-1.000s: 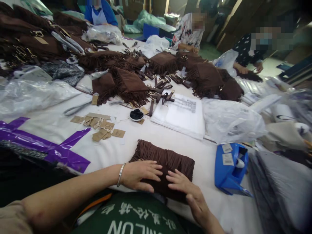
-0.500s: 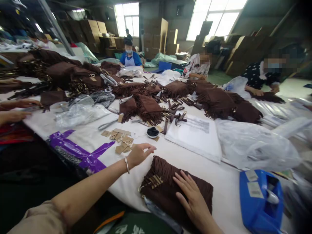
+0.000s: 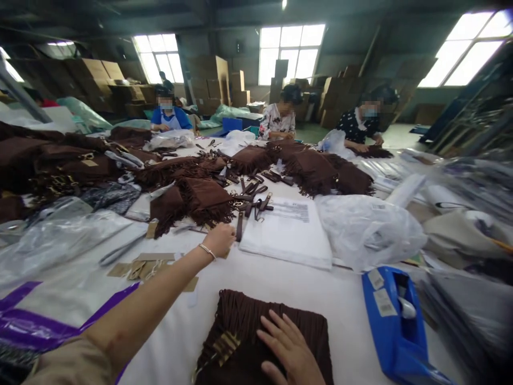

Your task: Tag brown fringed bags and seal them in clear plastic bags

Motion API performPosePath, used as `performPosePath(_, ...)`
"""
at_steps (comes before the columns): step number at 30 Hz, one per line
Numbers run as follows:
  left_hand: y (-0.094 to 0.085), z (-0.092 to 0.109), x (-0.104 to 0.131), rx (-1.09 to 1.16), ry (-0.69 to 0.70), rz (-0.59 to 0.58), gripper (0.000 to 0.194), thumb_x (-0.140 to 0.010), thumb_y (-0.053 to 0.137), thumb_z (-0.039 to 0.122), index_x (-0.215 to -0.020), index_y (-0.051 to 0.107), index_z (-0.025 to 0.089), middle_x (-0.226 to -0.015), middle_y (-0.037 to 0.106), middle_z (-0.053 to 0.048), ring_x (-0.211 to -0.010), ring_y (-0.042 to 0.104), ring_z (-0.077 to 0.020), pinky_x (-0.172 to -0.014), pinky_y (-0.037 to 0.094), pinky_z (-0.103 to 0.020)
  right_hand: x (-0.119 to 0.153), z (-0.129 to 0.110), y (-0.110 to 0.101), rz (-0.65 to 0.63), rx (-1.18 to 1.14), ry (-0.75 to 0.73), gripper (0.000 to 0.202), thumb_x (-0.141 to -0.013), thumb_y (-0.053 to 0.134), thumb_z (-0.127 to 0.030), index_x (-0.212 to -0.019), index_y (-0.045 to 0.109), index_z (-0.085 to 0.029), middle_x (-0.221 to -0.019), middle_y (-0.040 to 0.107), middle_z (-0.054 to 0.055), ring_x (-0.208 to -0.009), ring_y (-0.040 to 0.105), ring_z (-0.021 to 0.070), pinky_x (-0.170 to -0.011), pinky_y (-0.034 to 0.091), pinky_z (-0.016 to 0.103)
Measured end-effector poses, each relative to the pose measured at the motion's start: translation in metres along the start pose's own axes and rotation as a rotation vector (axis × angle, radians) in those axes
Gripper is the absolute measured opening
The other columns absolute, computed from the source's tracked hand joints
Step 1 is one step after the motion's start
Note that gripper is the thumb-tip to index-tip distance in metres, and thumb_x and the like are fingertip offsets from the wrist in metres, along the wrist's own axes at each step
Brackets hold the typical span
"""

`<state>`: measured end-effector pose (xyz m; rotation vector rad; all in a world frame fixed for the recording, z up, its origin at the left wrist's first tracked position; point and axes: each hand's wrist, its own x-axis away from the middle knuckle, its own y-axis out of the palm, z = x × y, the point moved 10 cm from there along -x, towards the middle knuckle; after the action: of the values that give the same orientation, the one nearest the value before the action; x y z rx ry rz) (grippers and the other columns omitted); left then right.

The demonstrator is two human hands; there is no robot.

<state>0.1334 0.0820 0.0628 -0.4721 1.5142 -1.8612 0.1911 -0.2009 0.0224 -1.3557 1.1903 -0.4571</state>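
My right hand point(image 3: 293, 350) lies flat, fingers spread, on a dark brown fringed bag point(image 3: 245, 347) close in front of me. Gold-coloured metal pieces show on the bag's left part. My left hand point(image 3: 220, 240) is stretched forward over the table with its fingers curled in. Whatever it may hold is hidden behind the knuckles. Just beyond it are brown straps with gold clips point(image 3: 250, 199), and a stack of white printed plastic bags point(image 3: 286, 243) is to its right. Brown card tags with strings point(image 3: 154, 262) lie left of my left forearm.
A blue tape dispenser point(image 3: 395, 326) stands at the right. Behind it is a crumpled clear plastic bag point(image 3: 372, 230). Piles of brown fringed bags point(image 3: 208, 195) cover the far table. Purple tape point(image 3: 36, 326) crosses the left edge. Several people sit across the table.
My left hand has moved forward and its fingers have curled, covering the small dish of black things. The view has swung right. My right hand stays flat on the bag.
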Motion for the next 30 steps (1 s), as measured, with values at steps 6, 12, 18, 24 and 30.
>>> performPosePath(6, 0.068, 0.101, -0.063, 0.144, 0.288, -0.172, 0.022, -0.084, 0.06, 0.03, -0.103, 0.064, 0.019, -0.106, 0.064, -0.008, -0.106, 0.054, -0.0217, -0.094, 0.041, -0.031, 0.001, 0.003, -0.011, 0.271, 0.101, -0.074, 0.049, -0.083, 0.051, -0.059, -0.118, 0.059, -0.026, -0.12, 0.063, -0.004, -0.107, 0.062, 0.0194, -0.085, 0.055, 0.031)
performPosePath(12, 0.116, 0.076, -0.112, 0.043, 0.145, -0.214, 0.013, -0.083, 0.055, 0.017, -0.079, 0.066, 0.012, -0.083, 0.066, -0.011, -0.08, 0.063, -0.0229, -0.073, 0.049, -0.033, 0.007, 0.008, -0.002, 0.336, 0.154, -0.087, 0.029, -0.091, 0.048, -0.041, -0.114, 0.06, -0.03, -0.118, 0.063, -0.008, -0.107, 0.062, 0.0155, -0.09, 0.053, 0.027)
performPosePath(18, 0.096, 0.07, -0.092, 0.005, 0.206, -0.117, 0.023, -0.092, 0.04, 0.016, -0.084, 0.061, 0.013, -0.082, 0.065, -0.006, -0.078, 0.061, -0.0172, -0.072, 0.048, -0.027, 0.003, 0.018, -0.016, 0.337, -0.045, -0.029, 0.03, -0.087, 0.057, -0.032, -0.117, 0.057, -0.031, -0.11, 0.068, -0.005, -0.104, 0.063, 0.0142, -0.089, 0.052, 0.024)
performPosePath(24, 0.067, 0.113, -0.048, -0.064, 0.347, 0.051, 0.022, -0.095, 0.034, 0.017, -0.09, 0.055, 0.014, -0.088, 0.062, -0.008, -0.087, 0.057, -0.0192, -0.078, 0.046, -0.03, -0.055, 0.109, -0.074, 0.249, 0.076, 0.416, 0.045, -0.088, 0.049, -0.023, -0.133, 0.046, -0.022, -0.139, 0.047, 0.005, -0.136, 0.03, 0.024, -0.108, 0.035, 0.043)
performPosePath(30, 0.049, 0.128, -0.018, -0.157, 0.383, 0.095, 0.038, -0.096, 0.034, 0.046, -0.093, 0.056, 0.015, -0.07, 0.061, -0.006, -0.065, 0.059, -0.0177, -0.057, 0.043, -0.024, -0.09, 0.191, -0.059, 0.013, 0.253, 0.592, 0.029, -0.08, 0.052, -0.01, -0.104, 0.066, -0.019, -0.095, 0.063, 0.008, -0.098, 0.054, 0.0235, -0.086, 0.044, 0.035)
